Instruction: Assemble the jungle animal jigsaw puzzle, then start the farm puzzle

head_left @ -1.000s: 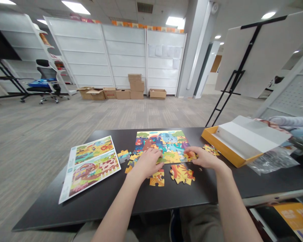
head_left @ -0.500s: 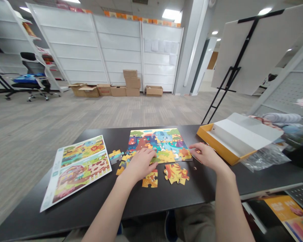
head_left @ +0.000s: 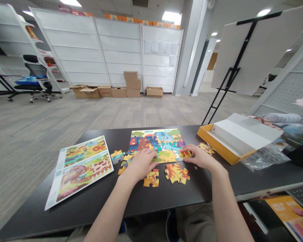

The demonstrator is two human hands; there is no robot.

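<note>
Foreground: looking over black, smooth-topped table. Noting at the left white-bordered, flat printed sheet, lying askew and showing two animal scenes. Seeing nearest the middle orange, dark-spotted cardboard pieces, running up beside left thumb; not making out whether joining anything there. Finding just to their right red-and-yellow, tiger-striped cardboard cluster, lying apart from the jigsaw.

Resting left hand over lower left of multicoloured, rectangular, animal-scene cardboard jigsaw, in mid-table; holding fingers extended and nearly together, thumb apart, clamping nothing visible. Touching small orange cardboard piece at the jigsaw's lower right corner with right hand, spreading thumb and forefinger about it; not being able to tell whether gripping or only pressing.

Judging progress: reading jigsaw as largely assembled, showing upper and middle areas joined. Counting as outstanding: spotted pieces, striped cluster, yellow-and-grey-blue interlocking pieces left of left hand, orange-and-yellow pieces near the box. Not seeing lower left area, covering it by hand.

Farther right: seeing shallow yellow cardboard box with white interior, standing open beside crumpled clear plastic bag.

Beyond table: observing brown cardboard cartons, standing before tall white shelving.
</note>
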